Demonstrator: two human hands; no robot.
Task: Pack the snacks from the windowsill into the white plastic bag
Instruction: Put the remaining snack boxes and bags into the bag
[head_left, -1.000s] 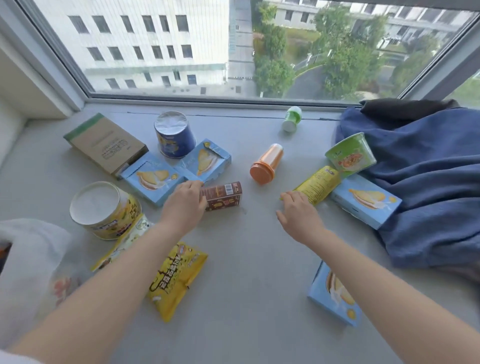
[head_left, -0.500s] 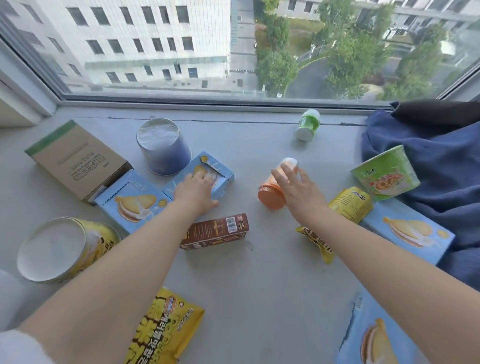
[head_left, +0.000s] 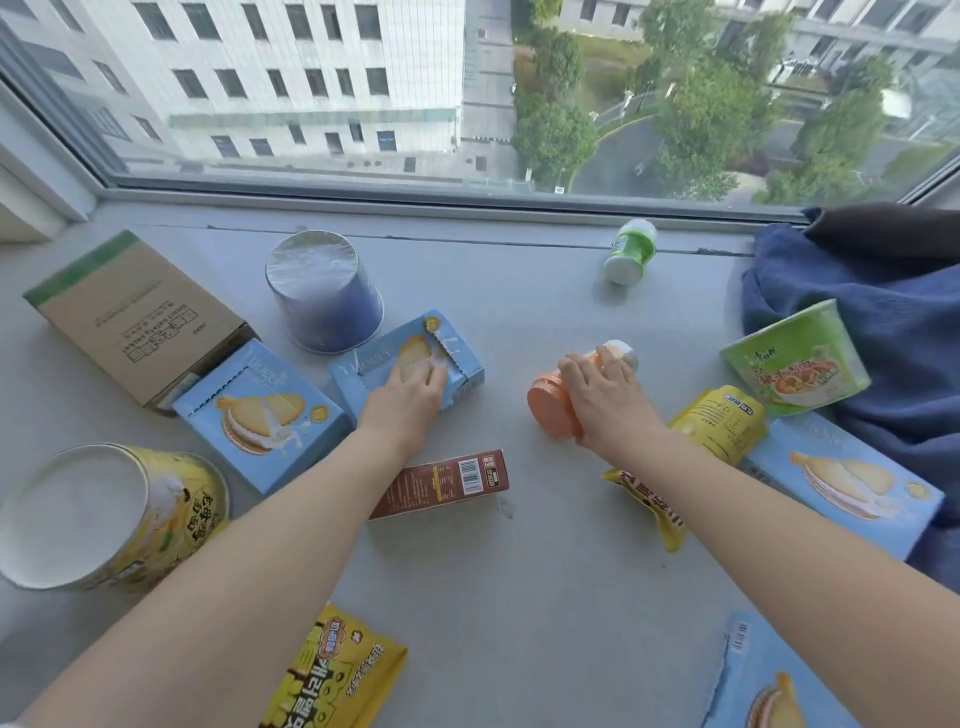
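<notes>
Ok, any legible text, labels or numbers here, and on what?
None reads cleanly.
Brown carton: barcode, print too small.
Cardboard box: upside-down print, blurred.
Green noodle bowl, front yellow bag, yellow tub: characters, blurred.
Blue cookie boxes: pale lettering, unreadable.

Two bare forearms, left hand (head_left: 402, 397) and right hand (head_left: 608, 400) ringless, white sleeve edge (head_left: 10, 724) at bottom left

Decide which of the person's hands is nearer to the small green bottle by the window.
Right. The right hand lies on the orange bottle, just in front of the green bottle; the left hand rests on a blue box, farther to its left.
</notes>
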